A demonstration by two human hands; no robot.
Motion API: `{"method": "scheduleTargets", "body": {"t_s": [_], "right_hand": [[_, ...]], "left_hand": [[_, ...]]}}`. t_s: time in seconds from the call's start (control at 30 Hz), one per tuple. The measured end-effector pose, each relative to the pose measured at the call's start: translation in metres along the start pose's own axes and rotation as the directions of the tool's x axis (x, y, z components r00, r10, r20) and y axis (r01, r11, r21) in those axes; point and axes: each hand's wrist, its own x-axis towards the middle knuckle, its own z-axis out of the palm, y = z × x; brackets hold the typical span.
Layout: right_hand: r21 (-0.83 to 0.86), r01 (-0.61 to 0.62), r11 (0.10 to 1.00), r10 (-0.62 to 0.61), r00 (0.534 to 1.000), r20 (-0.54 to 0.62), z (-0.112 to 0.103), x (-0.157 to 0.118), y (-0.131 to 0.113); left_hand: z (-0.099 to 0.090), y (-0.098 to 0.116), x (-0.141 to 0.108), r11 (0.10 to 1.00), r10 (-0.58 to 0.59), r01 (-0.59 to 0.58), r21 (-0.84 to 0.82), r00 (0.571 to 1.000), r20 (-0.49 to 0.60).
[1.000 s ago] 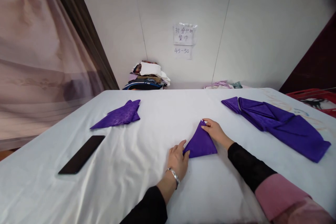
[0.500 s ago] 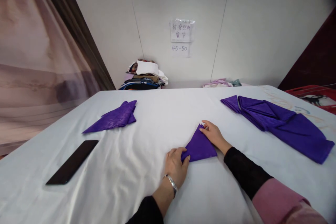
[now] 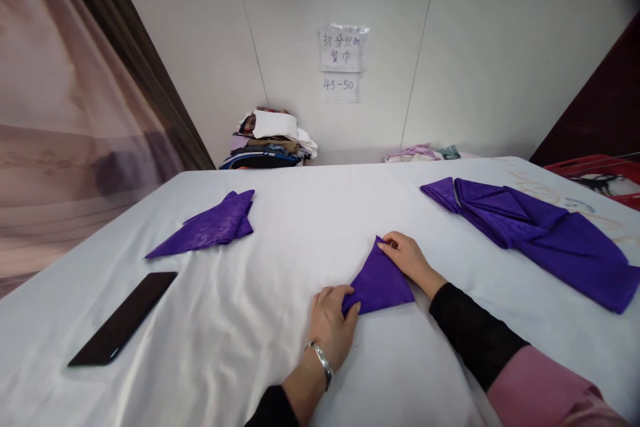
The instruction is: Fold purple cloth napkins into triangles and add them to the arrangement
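Head view shows your left hand [image 3: 334,321] pinching the left corner of a purple cloth triangle [image 3: 381,287], and your right hand [image 3: 404,255] pinching its tip. It lies on the white tabletop [image 3: 320,213], right of the flat black slab [image 3: 125,317].

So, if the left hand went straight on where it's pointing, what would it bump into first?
Most likely the purple cloth triangle: the left hand is touching its left corner right now.

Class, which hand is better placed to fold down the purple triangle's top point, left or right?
Probably the right hand: it pinches the purple triangle near its top point, while the left hand covers the lower left corner.
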Motion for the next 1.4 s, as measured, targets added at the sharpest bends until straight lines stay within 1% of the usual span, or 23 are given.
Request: {"method": "scheduleTargets", "body": {"t_s": [0.2, 0.43, 0.63, 0.77, 0.87, 1.0, 1.2, 1.4], "right_hand": [[-0.106, 0.033, 0.994, -0.026, 0.997, 0.068, -0.0075, -0.0014, -0.0093], [-0.035, -0.031, 0.999, 0.036, 0.986, 0.162, -0.0055, 0.0013, -0.0041], [0.005, -0.045, 0.999, 0.043, 0.978, 0.205, -0.0059, 0.0028, -0.0014], [-0.021, -0.043, 0.999, 0.046, 0.977, 0.206, -0.0067, 0.0029, -0.0012], [-0.071, -0.04, 0.997, 0.053, 0.979, 0.197, -0.0061, 0.0033, -0.0013], [-0.189, -0.032, 0.981, 0.063, 0.985, 0.161, -0.0047, 0.0035, -0.0026], [-0.351, 0.002, 0.936, 0.044, 0.991, 0.124, -0.0015, 0.0019, -0.0012], [-0.401, 0.036, 0.915, 0.006, 0.995, 0.102, -0.0014, -0.0002, -0.0007]], "left_hand": [[-0.002, 0.001, 0.0004, 1.0, 0.027, -0.027, -0.004, 1.0, -0.004], [-0.0009, -0.0006, -0.0001, 1.0, 0.01, -0.01, -0.006, 1.0, 0.012], [-0.001, 0.0, -0.0008, 1.0, -0.001, 0.001, -0.011, 1.0, 0.005], [-0.0019, 0.0014, 0.0001, 1.0, -0.007, 0.007, -0.008, 1.0, -0.004], [-0.003, 0.0018, 0.0007, 1.0, -0.016, 0.016, -0.015, 1.0, -0.001], [-0.0029, 0.0, 0.0008, 1.0, -0.016, 0.016, -0.023, 1.0, -0.001], [-0.0018, -0.0014, 0.001, 0.999, -0.016, 0.016, -0.032, 1.0, -0.023], [-0.0035, 0.0001, 0.001, 0.999, -0.028, 0.028, -0.036, 1.0, -0.011]]}}
